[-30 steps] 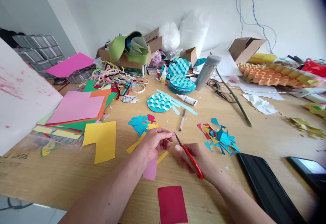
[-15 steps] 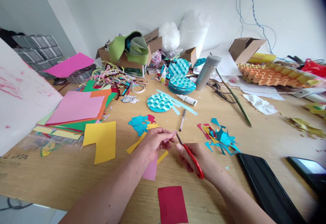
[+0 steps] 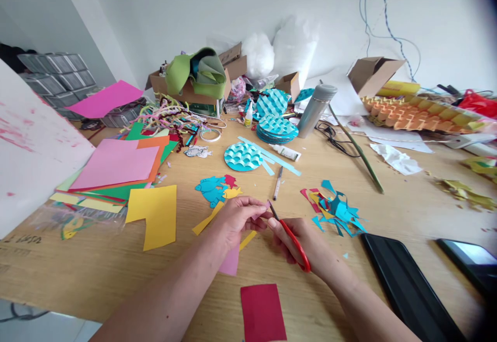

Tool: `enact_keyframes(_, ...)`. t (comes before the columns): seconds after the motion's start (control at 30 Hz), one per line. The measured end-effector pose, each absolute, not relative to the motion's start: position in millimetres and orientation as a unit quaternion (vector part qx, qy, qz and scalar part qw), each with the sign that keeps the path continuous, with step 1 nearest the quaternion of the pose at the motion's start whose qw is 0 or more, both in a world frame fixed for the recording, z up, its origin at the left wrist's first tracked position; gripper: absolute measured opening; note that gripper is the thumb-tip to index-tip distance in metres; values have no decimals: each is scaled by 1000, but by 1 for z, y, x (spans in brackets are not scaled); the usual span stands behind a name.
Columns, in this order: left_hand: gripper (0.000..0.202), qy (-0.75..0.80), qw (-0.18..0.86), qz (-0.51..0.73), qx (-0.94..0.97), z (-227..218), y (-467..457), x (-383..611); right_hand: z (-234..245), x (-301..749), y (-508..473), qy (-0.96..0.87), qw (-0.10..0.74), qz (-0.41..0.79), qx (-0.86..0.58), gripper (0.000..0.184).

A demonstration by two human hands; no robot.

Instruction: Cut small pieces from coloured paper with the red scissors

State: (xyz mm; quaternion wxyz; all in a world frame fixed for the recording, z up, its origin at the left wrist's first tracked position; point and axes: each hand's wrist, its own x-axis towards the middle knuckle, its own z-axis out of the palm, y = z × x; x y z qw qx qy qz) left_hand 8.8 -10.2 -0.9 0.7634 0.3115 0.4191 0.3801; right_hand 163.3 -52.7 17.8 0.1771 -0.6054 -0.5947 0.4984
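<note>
From where I stand, the wooden table (image 3: 318, 305) is strewn with coloured paper. The left hand (image 3: 240, 217) pinches a small pink paper piece (image 3: 267, 204) between thumb and fingers; the right hand (image 3: 305, 236) grips red-handled scissors (image 3: 291, 238). Over the last half second the left fingertips have drawn in toward the right thumb, closing most of the gap. To my eye, that steadies the paper beside the blades; whether they bite, I can't tell. Fish cut-outs (image 3: 212, 190) lie beyond the left hand, scraps (image 3: 339, 210) just right of the right.
</note>
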Motion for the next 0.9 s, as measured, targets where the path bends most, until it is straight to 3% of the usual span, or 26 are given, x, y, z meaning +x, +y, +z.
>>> enact_keyframes(0.9, 21, 416, 778, 382, 276, 1, -13, 12, 17, 162, -52, -580, 184, 510, -608, 56)
